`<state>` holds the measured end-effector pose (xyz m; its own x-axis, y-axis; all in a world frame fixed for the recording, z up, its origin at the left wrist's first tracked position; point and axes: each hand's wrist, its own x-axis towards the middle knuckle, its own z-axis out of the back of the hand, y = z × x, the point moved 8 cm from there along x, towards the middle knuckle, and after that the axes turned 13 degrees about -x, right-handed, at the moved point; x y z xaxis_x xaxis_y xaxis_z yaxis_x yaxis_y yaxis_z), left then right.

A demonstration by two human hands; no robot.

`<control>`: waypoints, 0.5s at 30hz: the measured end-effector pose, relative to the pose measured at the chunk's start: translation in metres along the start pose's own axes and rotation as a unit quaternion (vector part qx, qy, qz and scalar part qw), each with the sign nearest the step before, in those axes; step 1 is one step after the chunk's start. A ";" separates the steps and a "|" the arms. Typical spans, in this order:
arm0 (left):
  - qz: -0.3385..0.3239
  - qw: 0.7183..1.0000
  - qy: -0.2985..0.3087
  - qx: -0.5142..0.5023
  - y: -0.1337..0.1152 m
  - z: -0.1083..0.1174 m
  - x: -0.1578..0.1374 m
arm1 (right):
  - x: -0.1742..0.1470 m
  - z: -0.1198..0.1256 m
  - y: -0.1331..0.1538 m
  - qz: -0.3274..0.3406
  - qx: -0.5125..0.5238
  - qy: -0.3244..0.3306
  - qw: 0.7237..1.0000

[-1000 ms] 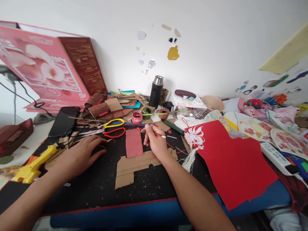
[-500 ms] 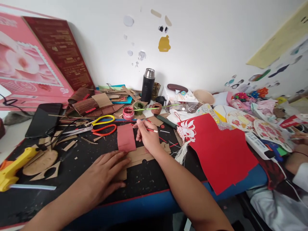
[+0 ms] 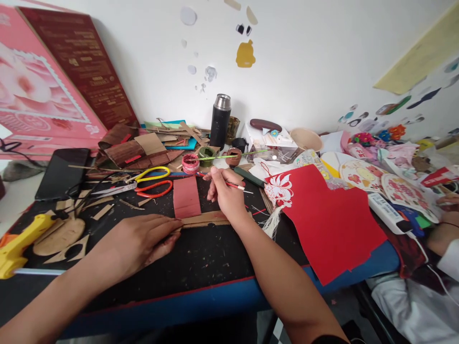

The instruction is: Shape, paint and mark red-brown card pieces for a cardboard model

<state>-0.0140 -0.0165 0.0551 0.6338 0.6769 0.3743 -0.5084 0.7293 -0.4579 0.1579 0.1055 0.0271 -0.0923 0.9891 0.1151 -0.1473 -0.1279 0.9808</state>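
My right hand (image 3: 225,193) is closed around a thin paintbrush (image 3: 234,185), whose red, white-tipped handle sticks out to the right; its bristles point toward the paint jars. My left hand (image 3: 154,236) pinches the left end of a brown cardboard strip (image 3: 206,219), fingers on top and thumb below. The strip is tilted up and runs right, partly behind my right wrist. Just beyond it lies a piece of cardboard painted dull red (image 3: 187,198). Past my right fingertips stand a pink-red paint jar (image 3: 190,164), a green paint jar (image 3: 206,155) and a brown paint jar (image 3: 234,156).
Scissors (image 3: 154,188) and a phone (image 3: 62,174) lie to the left, near a yellow glue gun (image 3: 25,243). A black flask (image 3: 220,122) stands at the back. Red felt-like sheet (image 3: 326,224) covers the right side. Another person's arm (image 3: 444,234) shows at far right.
My left hand has gone from lying spread over the cardboard to pinching its end, and the strip now tilts up. The right hand keeps the brush, slightly shifted. The view has moved a little.
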 end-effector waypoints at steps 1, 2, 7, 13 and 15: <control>0.007 1.000 0.003 -0.004 0.003 0.002 0.003 | 0.000 0.002 0.002 0.006 0.000 -0.003 1.000; 0.016 1.000 0.006 -0.007 0.005 0.003 0.005 | 0.000 0.002 0.003 0.011 -0.001 -0.004 1.000; 0.017 1.000 0.013 -0.019 0.003 0.004 0.001 | -0.007 -0.006 0.002 0.018 -0.031 0.032 0.999; -0.018 0.999 0.045 -0.024 -0.006 -0.006 -0.014 | -0.022 -0.026 0.014 0.131 -0.179 0.084 0.971; -0.028 0.999 0.041 -0.016 -0.007 -0.012 -0.020 | -0.025 -0.030 0.017 0.157 -0.210 0.100 0.960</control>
<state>-0.0165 -0.0363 0.0411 0.7069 0.6236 0.3338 -0.4522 0.7613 -0.4647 0.1278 0.0768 0.0360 -0.3788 0.8683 0.3203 -0.4618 -0.4772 0.7477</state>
